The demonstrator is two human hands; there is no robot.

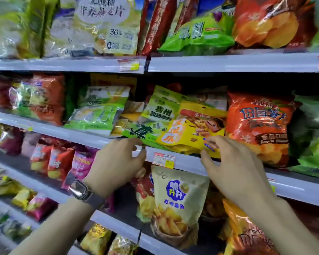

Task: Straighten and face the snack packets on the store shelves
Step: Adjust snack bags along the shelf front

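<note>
Two hands on the middle shelf edge (184,161). Glossy yellow snack packet (191,131) lies tilted, overhanging the lip atop a slumped green packet (151,118). Right hand (234,166) pinches its lower corner, likely to square it; left hand (118,161) curled loosely, holding nothing. Grey metal store shelving with price tags, packed rows above and below.

At frame centre, the tilted snack packet (191,129) lies on the middle shelf (188,162), overhanging its front edge. My right hand (234,166) touches its lower right corner; my left hand (118,161) sits at the edge to its left. A price tag (164,160) lies between them. A chip bag (256,126) stands right of the packet; a pouch (179,205) stands below the shelf.
</note>
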